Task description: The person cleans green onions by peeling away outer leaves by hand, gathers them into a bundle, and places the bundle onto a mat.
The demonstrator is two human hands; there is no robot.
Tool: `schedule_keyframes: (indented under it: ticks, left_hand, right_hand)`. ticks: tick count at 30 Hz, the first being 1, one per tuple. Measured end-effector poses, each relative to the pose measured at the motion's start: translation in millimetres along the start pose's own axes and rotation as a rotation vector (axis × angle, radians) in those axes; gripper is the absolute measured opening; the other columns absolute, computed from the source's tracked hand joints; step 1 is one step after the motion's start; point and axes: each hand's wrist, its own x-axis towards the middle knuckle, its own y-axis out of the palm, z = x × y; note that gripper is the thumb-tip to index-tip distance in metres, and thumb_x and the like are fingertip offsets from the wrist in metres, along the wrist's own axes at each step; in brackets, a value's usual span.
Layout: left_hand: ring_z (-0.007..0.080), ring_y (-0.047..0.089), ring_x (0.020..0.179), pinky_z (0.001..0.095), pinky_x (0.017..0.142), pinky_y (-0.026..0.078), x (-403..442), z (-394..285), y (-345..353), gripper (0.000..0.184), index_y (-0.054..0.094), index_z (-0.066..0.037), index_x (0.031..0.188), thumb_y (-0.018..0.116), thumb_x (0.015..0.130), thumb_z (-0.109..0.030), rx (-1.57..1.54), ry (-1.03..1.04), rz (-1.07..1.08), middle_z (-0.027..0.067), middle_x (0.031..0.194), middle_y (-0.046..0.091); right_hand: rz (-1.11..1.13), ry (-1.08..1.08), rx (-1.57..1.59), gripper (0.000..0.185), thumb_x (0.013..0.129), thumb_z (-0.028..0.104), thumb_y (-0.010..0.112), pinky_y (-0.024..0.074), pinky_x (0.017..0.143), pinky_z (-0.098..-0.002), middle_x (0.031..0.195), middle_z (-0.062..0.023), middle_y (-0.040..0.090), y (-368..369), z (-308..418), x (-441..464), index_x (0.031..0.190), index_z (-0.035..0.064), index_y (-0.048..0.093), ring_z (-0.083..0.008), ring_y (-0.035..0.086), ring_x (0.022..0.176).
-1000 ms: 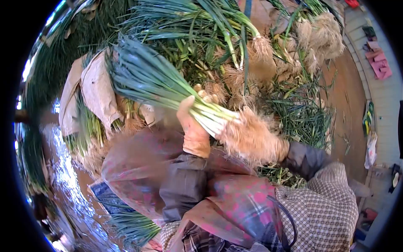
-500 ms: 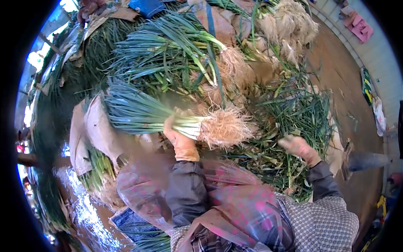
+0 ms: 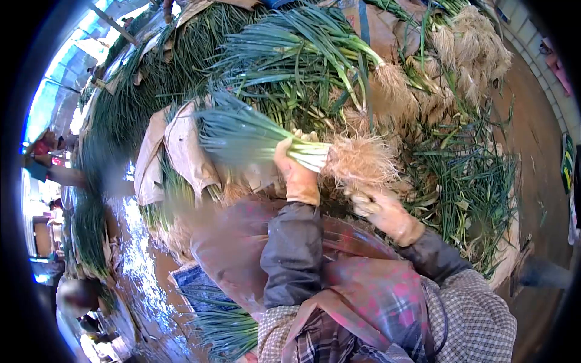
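Observation:
My left hand [image 3: 298,169], in an orange-stained glove, is closed around the white stalks of a bunch of green onions [image 3: 311,156]. The bunch lies sideways above my lap, its green leaves fanning left and its shaggy tan roots pointing right. Just below those roots is my gloved right hand [image 3: 387,215]. Its fingers are blurred near the root ends, so I cannot tell whether they grip or touch them. Beyond the bunch lies a heap of more green onions [image 3: 290,54] with roots to the right.
Loose leaf trimmings [image 3: 460,181] cover the ground at right. Rooty bundles [image 3: 472,48] lie at the far right. Tan sacking [image 3: 187,145] wraps onions at left, near wet, shiny floor [image 3: 142,266]. A blue patterned sack [image 3: 203,287] with onion leaves is by my lap. Another person [image 3: 100,327] is at lower left.
My right hand has moved left from above the trimmings to just below the bunch's roots. My left hand still holds the bunch. The view has shifted, and a person shows at lower left.

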Motion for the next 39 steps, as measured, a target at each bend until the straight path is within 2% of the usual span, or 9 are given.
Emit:
schedule_keyframes:
  ticks: [6, 10, 14, 21, 23, 26, 28, 36, 39]
  left_hand:
    - [0.0231, 0.058, 0.076, 0.0435, 0.090, 0.049, 51.9, 14.7, -38.6, 0.023, 0.056, 0.000, 0.090, 0.058, 0.074, -0.016, -0.215, -0.138, 0.023, 0.0106, 0.081, 0.058]
    - [0.0200, 0.056, 0.076, 0.0407, 0.085, 0.052, 42.2, 17.5, -36.1, 0.032, 0.054, -0.002, 0.102, 0.060, 0.073, -0.015, -0.108, -0.136, 0.061, 0.0082, 0.087, 0.056]
    - [0.0200, 0.056, 0.078, 0.0405, 0.086, 0.052, 13.9, -1.6, -27.1, 0.038, 0.052, -0.002, 0.108, 0.059, 0.076, -0.020, -0.047, -0.173, 0.099, 0.0082, 0.090, 0.053]
    - [0.0159, 0.051, 0.070, 0.0336, 0.070, 0.048, -67.6, -164.2, -40.8, 0.047, 0.050, 0.001, 0.113, 0.057, 0.074, -0.026, 0.081, -0.362, 0.318, 0.0030, 0.081, 0.050]
    - [0.0151, 0.050, 0.069, 0.0342, 0.072, 0.048, -95.0, -194.4, -35.4, 0.050, 0.050, 0.002, 0.114, 0.057, 0.073, -0.026, 0.286, -0.397, 0.241, 0.0028, 0.080, 0.050]
    - [0.0154, 0.055, 0.069, 0.0363, 0.071, 0.049, -127.4, -219.8, -34.9, 0.050, 0.051, 0.001, 0.116, 0.057, 0.073, -0.024, 0.666, -0.451, 0.187, 0.0042, 0.077, 0.053]
    - [0.0192, 0.059, 0.071, 0.0370, 0.073, 0.052, -150.4, -240.1, -56.4, 0.050, 0.051, 0.002, 0.116, 0.061, 0.071, -0.018, 0.720, -0.594, 0.115, 0.0077, 0.080, 0.057]
    - [0.0132, 0.060, 0.073, 0.0284, 0.068, 0.051, -298.8, -328.7, -182.0, 0.053, 0.058, 0.001, 0.112, 0.077, 0.064, -0.010, 1.490, -0.413, 0.038, 0.0067, 0.085, 0.066]
    - [0.0111, 0.058, 0.072, 0.0285, 0.067, 0.050, -329.7, -330.5, -195.3, 0.053, 0.060, 0.001, 0.111, 0.079, 0.063, -0.012, 1.622, -0.418, -0.026, 0.0062, 0.085, 0.067]
  right_hand:
    - [-0.400, -0.333, -0.471, 0.027, 0.098, 0.024, 0.050, 0.0362, 0.042, -0.0180, 0.076, -0.0025, 0.062, -42.2, 59.7, -117.3, 0.097, -0.0012, 0.059, -0.0029, 0.042, 0.045]
    - [-0.679, 0.365, -2.128, 0.058, 0.089, 0.032, 0.063, 0.0524, 0.082, -0.0385, 0.108, -0.0164, 0.065, -86.0, 77.7, -129.3, 0.132, -0.0031, 0.045, -0.0249, 0.064, 0.096]
    - [-0.223, -0.132, -1.081, 0.073, 0.088, 0.023, 0.064, 0.0431, 0.097, -0.0333, 0.137, -0.0166, 0.045, -12.7, 66.7, -56.2, 0.145, -0.0003, 0.024, -0.0195, 0.052, 0.115]
    - [-0.054, -0.392, -0.485, 0.022, 0.096, 0.012, 0.043, 0.0474, 0.060, -0.0220, 0.081, -0.0024, 0.064, -87.7, 127.9, -4.7, 0.095, 0.0016, 0.062, -0.0075, 0.053, 0.061]
    - [-0.343, -0.172, -0.868, 0.028, 0.097, 0.018, 0.040, 0.0515, 0.064, -0.0244, 0.088, -0.0070, 0.066, -17.1, 86.9, 21.5, 0.104, -0.0010, 0.061, -0.0116, 0.061, 0.068]
    - [0.634, 0.130, -0.693, 0.053, 0.101, 0.034, 0.036, 0.0407, 0.104, -0.0358, 0.132, -0.0206, 0.050, 68.0, -23.9, 74.1, 0.140, -0.0014, 0.034, -0.0235, 0.052, 0.120]
    - [0.665, -0.051, -0.615, 0.059, 0.101, 0.039, 0.033, 0.0325, 0.110, -0.0379, 0.146, -0.0129, 0.035, 134.1, -73.4, 119.2, 0.147, 0.0041, 0.019, -0.0236, 0.040, 0.131]
    - [-0.024, -0.359, -0.304, 0.031, 0.101, 0.022, 0.032, 0.0508, 0.076, -0.0338, 0.095, -0.0067, 0.061, 90.0, 47.5, 280.8, 0.104, 0.0034, 0.057, -0.0170, 0.059, 0.084]
    - [0.298, -0.317, 0.283, 0.014, 0.094, 0.010, 0.043, 0.0474, 0.053, -0.0246, 0.064, 0.0014, 0.049, 78.0, 131.8, 272.2, 0.089, 0.0032, 0.054, -0.0096, 0.049, 0.054]
